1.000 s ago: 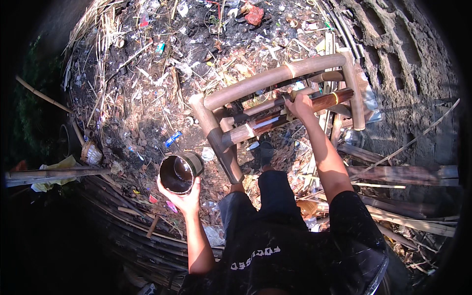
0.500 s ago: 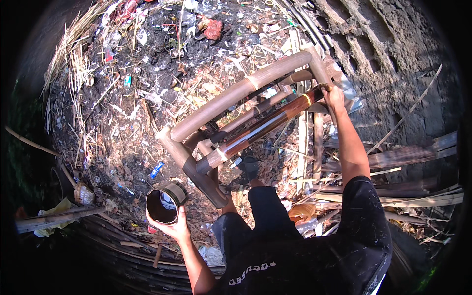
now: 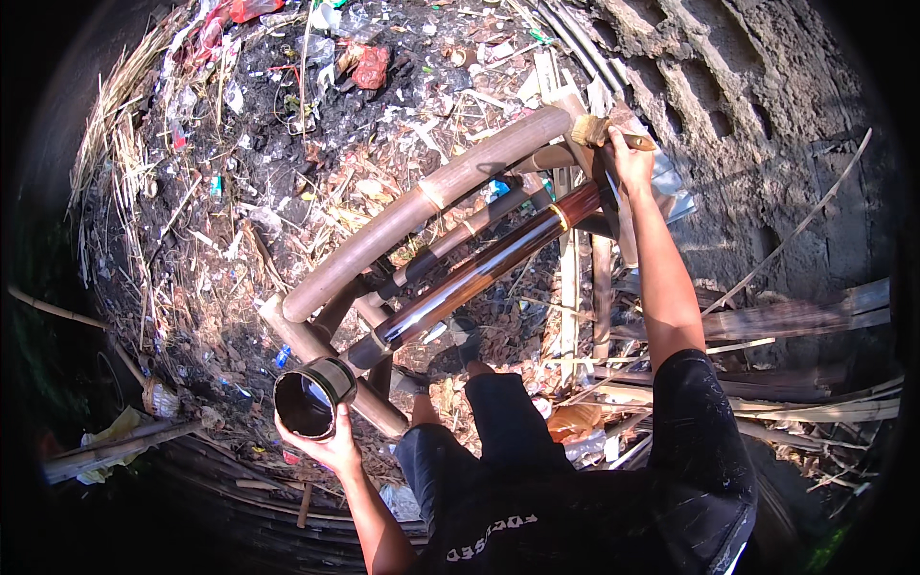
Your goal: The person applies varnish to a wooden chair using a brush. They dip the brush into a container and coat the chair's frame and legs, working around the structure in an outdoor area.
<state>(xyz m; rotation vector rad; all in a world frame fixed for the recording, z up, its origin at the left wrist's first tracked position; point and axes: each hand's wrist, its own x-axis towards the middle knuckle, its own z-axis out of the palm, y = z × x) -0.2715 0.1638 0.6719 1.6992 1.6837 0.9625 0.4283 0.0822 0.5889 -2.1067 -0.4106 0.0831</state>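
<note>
My left hand [image 3: 331,450] is closed around a cylindrical can [image 3: 337,379] with dark liquid inside, beside the near left corner of a bamboo frame [image 3: 383,233]. The frame looks like part of a chair or bench. Its nearest long pole [image 3: 479,276] is glossy dark brown with a pale ring at the node, while the thick far pole is dull and grey-brown. In my right hand [image 3: 632,168] is a flat paintbrush [image 3: 591,131] with tan bristles, held by its wooden handle over the frame's right corner. I cannot tell whether the bristles touch the bamboo.
Litter, dry leaves and straw cover the ground, with a red plastic scrap [image 3: 369,67] at the far side. A rough block wall [image 3: 767,125] rises on the right. Split bamboo strips [image 3: 805,407] lie at the lower right, and more poles lie behind my left arm.
My right hand has moved away from the right end of the glossy pole up to the corner, and the brush now shows plainly. The can has come closer to the frame's left end.
</note>
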